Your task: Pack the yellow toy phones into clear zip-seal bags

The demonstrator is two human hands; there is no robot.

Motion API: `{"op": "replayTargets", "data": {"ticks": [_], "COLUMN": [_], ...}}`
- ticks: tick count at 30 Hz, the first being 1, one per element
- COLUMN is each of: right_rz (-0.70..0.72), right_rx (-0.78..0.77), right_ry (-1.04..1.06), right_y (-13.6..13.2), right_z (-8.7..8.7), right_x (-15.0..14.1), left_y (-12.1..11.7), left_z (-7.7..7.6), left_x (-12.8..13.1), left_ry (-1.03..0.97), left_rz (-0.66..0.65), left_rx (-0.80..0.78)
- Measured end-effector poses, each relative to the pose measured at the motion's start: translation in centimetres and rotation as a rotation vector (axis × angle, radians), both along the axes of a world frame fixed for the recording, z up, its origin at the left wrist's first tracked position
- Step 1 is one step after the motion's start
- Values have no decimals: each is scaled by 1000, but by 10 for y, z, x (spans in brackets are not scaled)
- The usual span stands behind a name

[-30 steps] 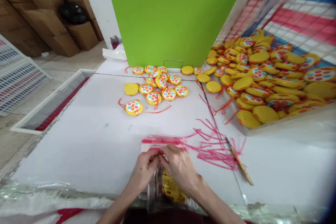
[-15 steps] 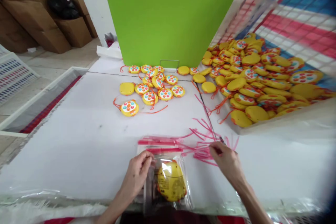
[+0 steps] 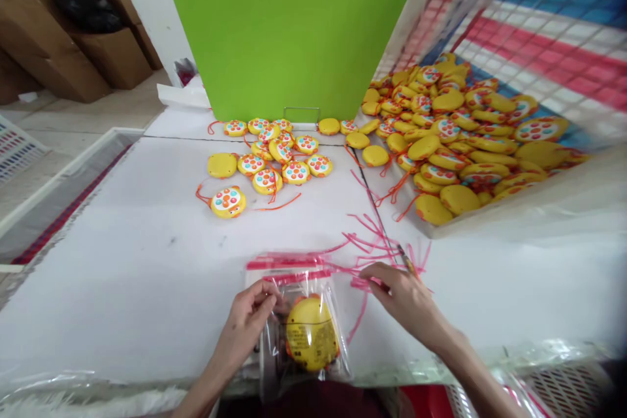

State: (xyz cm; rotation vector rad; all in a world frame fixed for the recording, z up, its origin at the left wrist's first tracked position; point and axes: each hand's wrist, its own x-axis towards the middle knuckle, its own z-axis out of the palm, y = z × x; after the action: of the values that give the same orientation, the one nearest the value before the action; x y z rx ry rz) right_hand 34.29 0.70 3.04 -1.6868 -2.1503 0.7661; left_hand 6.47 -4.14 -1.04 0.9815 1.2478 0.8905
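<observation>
A clear zip bag (image 3: 337,346) with a pink closure strip lies at the table's near edge. Inside it is a yellow toy (image 3: 313,333), its printed back facing up. My left hand (image 3: 252,313) pinches the bag's upper left corner between thumb and fingers. To the right, my right hand (image 3: 404,297) hovers over a heap of thin pink plastic strips (image 3: 360,284), its thumb and forefinger slightly apart. A slim pen-like tool (image 3: 407,261) shows just behind its knuckles, partly hidden. More flat bags with pink tops (image 3: 259,265) lie under the filled one.
Several yellow toys with coloured buttons (image 3: 267,179) and orange cords are spread across the table's middle. A big pile of them (image 3: 450,163) fills a clear-edged container at right. A green panel (image 3: 289,26) stands behind. Cardboard boxes (image 3: 39,32) are stacked at far left.
My right hand has moved left, closer to the bag, over the strip ends. One pink strip now lies apart, right of the bag. The whole view has shifted slightly.
</observation>
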Motion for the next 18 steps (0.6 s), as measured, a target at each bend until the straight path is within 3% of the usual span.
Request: {"op": "replayTargets", "data": {"ticks": [7, 12, 18], "right_rz": [60, 85, 76], "right_rx": [-207, -357, -306], "right_ry": [136, 369, 529], "right_y": [15, 18, 12], "right_z": [-14, -31, -39], "right_x": [-49, -51, -47], "left_y": [-1, 1, -7], "left_z": [4, 4, -7], "left_x": [2, 0, -6], "left_ry": [73, 99, 25], "left_rz": [1, -14, 115], "left_rx": [19, 39, -79]}}
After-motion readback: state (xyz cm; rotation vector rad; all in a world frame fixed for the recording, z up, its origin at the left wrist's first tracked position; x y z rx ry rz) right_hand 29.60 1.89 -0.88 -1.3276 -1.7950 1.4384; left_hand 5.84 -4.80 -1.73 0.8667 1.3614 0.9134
